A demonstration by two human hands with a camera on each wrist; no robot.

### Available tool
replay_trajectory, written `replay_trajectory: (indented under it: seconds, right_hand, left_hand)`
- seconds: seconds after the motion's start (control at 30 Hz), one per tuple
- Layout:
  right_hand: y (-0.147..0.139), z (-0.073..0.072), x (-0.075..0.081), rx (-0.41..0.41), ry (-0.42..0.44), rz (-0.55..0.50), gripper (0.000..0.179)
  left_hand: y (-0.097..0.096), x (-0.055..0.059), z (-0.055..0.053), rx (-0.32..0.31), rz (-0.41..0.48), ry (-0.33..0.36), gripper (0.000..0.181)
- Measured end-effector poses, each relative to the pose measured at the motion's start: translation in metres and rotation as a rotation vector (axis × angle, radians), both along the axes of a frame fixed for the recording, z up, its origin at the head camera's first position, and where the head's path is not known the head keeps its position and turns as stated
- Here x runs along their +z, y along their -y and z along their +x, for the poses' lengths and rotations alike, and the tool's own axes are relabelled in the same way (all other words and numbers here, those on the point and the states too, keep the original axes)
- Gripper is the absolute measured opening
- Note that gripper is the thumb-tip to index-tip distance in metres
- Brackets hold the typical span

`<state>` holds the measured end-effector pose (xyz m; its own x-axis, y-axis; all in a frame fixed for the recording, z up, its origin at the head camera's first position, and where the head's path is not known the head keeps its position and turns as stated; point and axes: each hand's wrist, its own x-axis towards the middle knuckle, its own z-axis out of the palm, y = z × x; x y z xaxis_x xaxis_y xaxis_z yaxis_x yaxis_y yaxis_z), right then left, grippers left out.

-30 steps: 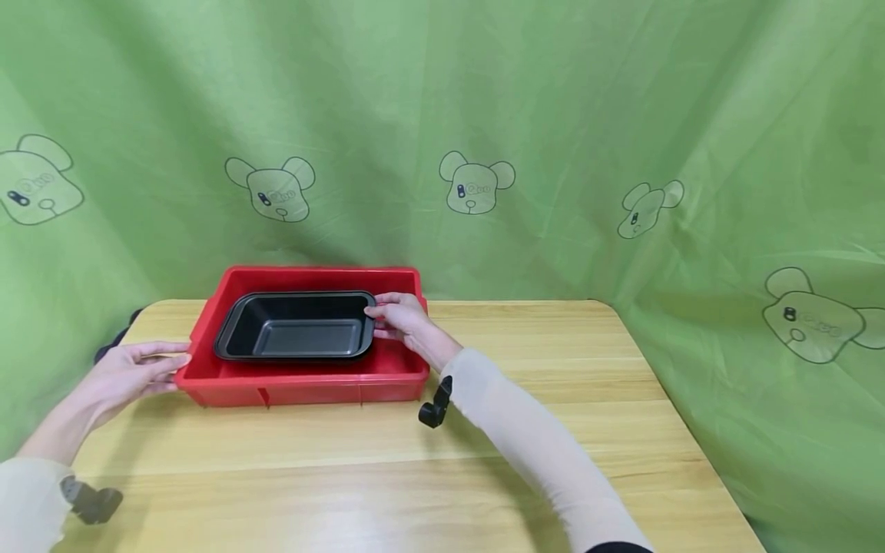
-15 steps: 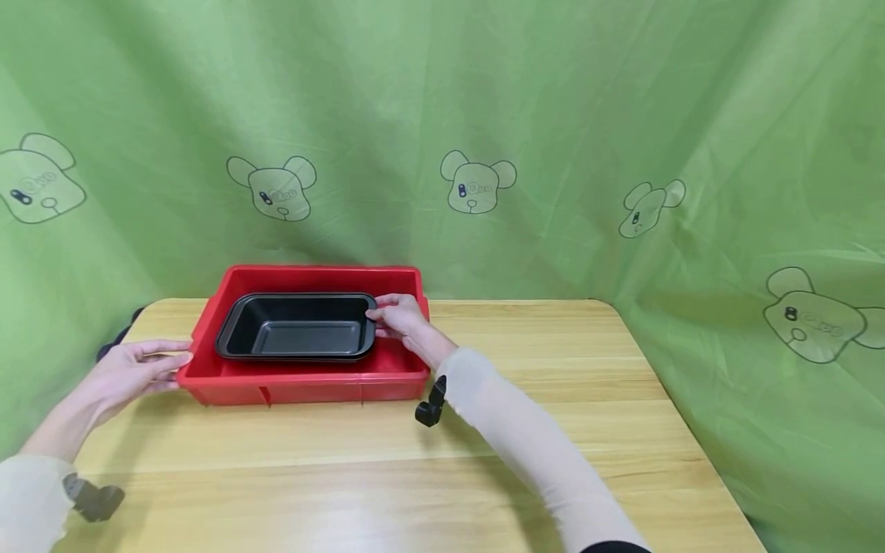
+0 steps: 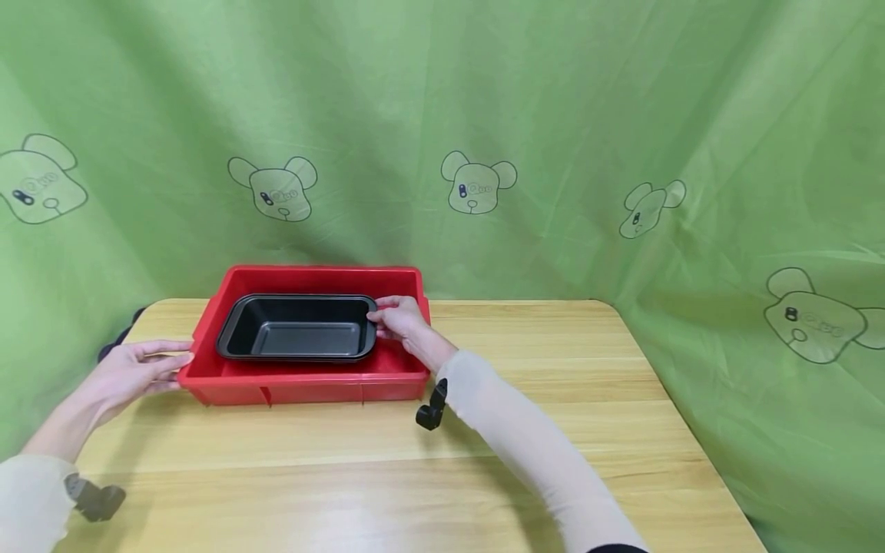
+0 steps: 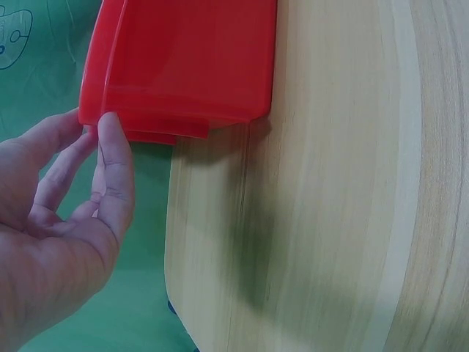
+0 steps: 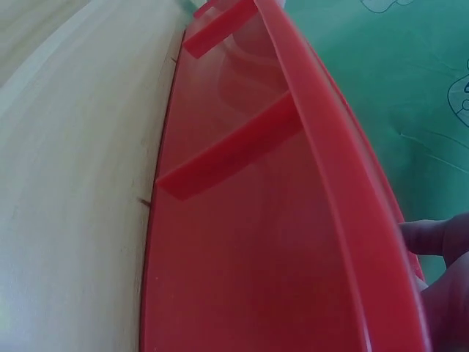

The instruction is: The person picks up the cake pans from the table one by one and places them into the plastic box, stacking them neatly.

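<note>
A black loaf pan lies inside the red plastic bin, opening upward, with nothing visible in it. My right hand reaches into the bin and pinches the pan's right rim, thumb on top and fingers beyond the edge. At the bin's left end, my left hand holds the rim between thumb and fingers. In the left wrist view, the thumb of the left hand lies against the bin's corner. The right wrist view mostly shows the bin's front wall; only part of the right hand appears past its rim.
The wooden table extends in front of the bin and to its right. A green curtain with printed bear heads hangs close behind the table and along its sides. Something dark blue shows past the table's left edge.
My right wrist has shifted very slightly to the left. Both hands keep their holds, and the pan and bin stay essentially in place.
</note>
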<state>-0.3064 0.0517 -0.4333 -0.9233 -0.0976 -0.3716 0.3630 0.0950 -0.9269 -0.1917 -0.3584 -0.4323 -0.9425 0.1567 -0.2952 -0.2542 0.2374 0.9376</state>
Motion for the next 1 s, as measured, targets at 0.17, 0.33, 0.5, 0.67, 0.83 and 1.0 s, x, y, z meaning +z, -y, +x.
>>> replay_trajectory:
  seconds: [0.17,0.33,0.5,0.67,0.83,1.0]
  right_hand:
    - [0.000,0.006,0.004,-0.023,-0.011,0.000,0.043]
    - [-0.001,0.010,0.010,-0.051,-0.035,-0.058,0.044]
    - [-0.011,0.015,0.020,-0.033,-0.040,-0.113,0.048]
    - [-0.027,0.020,0.029,0.006,-0.009,-0.128,0.050]
    - [-0.040,0.025,0.036,0.010,-0.001,-0.138,0.048]
    - [-0.054,0.033,0.042,0.022,0.000,-0.136,0.040]
  left_hand:
    - [0.001,0.000,0.000,0.001,-0.009,0.003,0.032]
    - [0.000,0.001,0.000,0.001,-0.031,-0.005,0.030]
    - [0.000,0.000,0.000,-0.001,-0.031,-0.004,0.031]
    - [0.001,0.002,0.002,0.008,-0.046,-0.004,0.029]
    - [0.000,0.002,0.004,0.018,-0.101,-0.033,0.022]
    - [-0.006,0.005,0.006,0.038,-0.224,-0.112,0.044]
